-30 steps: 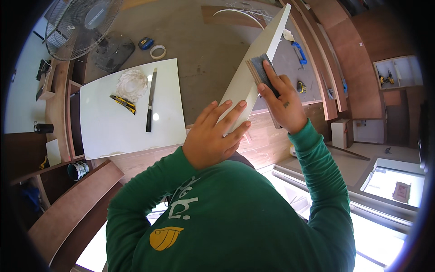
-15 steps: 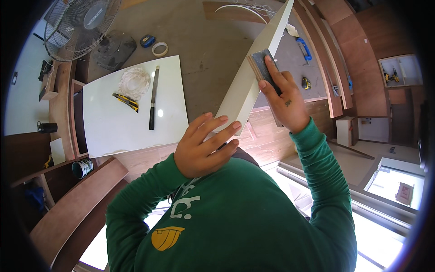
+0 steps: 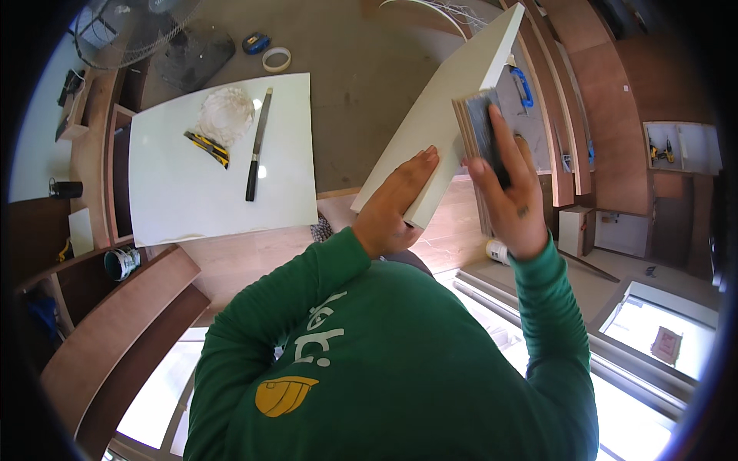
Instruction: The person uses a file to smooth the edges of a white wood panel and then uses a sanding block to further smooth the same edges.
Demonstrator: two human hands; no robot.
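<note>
A long white board (image 3: pixel 438 107) slants from in front of my body toward the far right. My left hand (image 3: pixel 396 201) grips its near end, fingers together flat on the face and the thumb side at the lower edge. My right hand (image 3: pixel 511 201) holds a block with a dark grey top and layered, wood-coloured side, like a sanding block (image 3: pixel 484 127), against the board's right edge. To the left, a white panel (image 3: pixel 184 192) bears a flat file with a black handle (image 3: pixel 257 142), a yellow-and-black utility knife (image 3: pixel 207 149) and a crumpled white cloth (image 3: pixel 225 115).
A fan (image 3: pixel 192 58) stands at the far left, near a blue tape measure (image 3: pixel 256 43) and a tape roll (image 3: pixel 277 60). Brown wooden panels (image 3: pixel 561 146) and a blue-framed tool (image 3: pixel 523 86) lie to the right. An open can (image 3: pixel 121 263) sits at the left.
My left hand has moved right and forward, from spread fingers at the board's near end to a grip on it. The block and my right hand have shifted slightly right; the view has shifted too.
</note>
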